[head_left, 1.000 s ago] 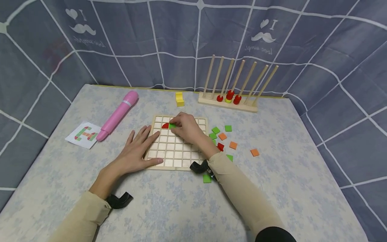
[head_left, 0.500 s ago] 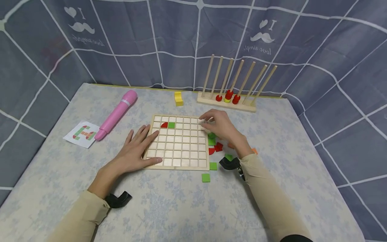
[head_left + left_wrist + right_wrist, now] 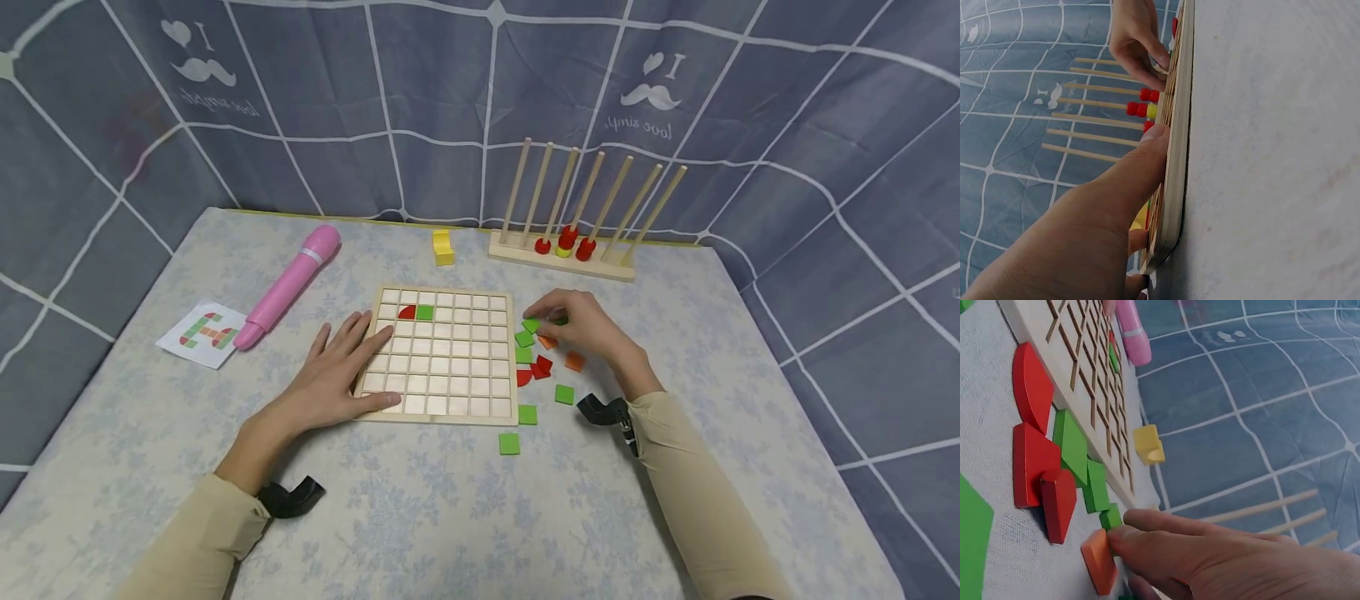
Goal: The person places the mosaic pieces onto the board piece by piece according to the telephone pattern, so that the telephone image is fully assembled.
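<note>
My left hand [image 3: 333,375] lies spread on the left side of the wooden grid board [image 3: 442,418], its thumb over the near left edge. On the board, a red quarter-round tile [image 3: 407,312] sits beside a green square tile [image 3: 425,312]. My right hand [image 3: 581,321] is low over the loose tiles right of the board. Its thumb and index finger pinch another green square tile [image 3: 532,325] at the tabletop. An orange square tile [image 3: 1099,561] lies just under the thumb in the right wrist view. The other right fingers are partly hidden.
Red tiles [image 3: 542,367] and several green ones lie right of the board. A peg stand [image 3: 562,260] with beads and a yellow block [image 3: 443,247] stand behind. To the left are a pink microphone-shaped object [image 3: 288,287] and a pattern card [image 3: 202,357].
My right hand has let go of the green tile on the board and moved right to the loose tiles, closing on another green one. The left hand stays put.
</note>
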Tool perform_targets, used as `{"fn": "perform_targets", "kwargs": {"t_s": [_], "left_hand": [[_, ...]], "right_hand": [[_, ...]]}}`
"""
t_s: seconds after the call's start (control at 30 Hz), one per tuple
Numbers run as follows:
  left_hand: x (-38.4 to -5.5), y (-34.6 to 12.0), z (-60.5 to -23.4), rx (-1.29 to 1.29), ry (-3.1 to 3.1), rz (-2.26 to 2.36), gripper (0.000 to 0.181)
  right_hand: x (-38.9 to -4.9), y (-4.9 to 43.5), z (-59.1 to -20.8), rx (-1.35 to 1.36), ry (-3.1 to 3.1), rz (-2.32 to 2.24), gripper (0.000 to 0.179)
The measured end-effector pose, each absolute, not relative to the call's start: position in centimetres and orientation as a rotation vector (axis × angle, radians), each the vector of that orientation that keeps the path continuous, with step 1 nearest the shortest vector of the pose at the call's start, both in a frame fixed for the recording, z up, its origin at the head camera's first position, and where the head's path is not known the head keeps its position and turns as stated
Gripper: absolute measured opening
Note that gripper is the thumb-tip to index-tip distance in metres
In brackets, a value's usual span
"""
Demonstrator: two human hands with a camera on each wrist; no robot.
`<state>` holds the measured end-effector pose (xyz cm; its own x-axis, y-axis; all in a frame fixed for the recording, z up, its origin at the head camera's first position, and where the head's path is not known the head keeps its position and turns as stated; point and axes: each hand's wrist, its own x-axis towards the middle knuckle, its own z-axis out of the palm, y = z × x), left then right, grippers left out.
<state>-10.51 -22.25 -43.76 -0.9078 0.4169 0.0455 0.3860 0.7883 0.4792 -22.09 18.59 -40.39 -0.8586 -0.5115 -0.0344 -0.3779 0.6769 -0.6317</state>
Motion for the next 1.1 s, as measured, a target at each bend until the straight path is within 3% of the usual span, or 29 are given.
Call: {"fn": "perform_targets", "kwargs": {"t_s": [0.5, 1.1], "left_hand": [[-10.5, -22.1, -43.6, 0.655, 2.904, 0.748, 0.099], [-10.5, -22.2, -43.9, 0.641, 2.907, 0.744, 0.099]], "right_hand": [[-23.3, 17.5, -40.8, -0.763, 2.82, -0.905, 0.022], [-23.7, 7.1, -40.7, -0.95, 2.707, -0.941, 0.021]]}}
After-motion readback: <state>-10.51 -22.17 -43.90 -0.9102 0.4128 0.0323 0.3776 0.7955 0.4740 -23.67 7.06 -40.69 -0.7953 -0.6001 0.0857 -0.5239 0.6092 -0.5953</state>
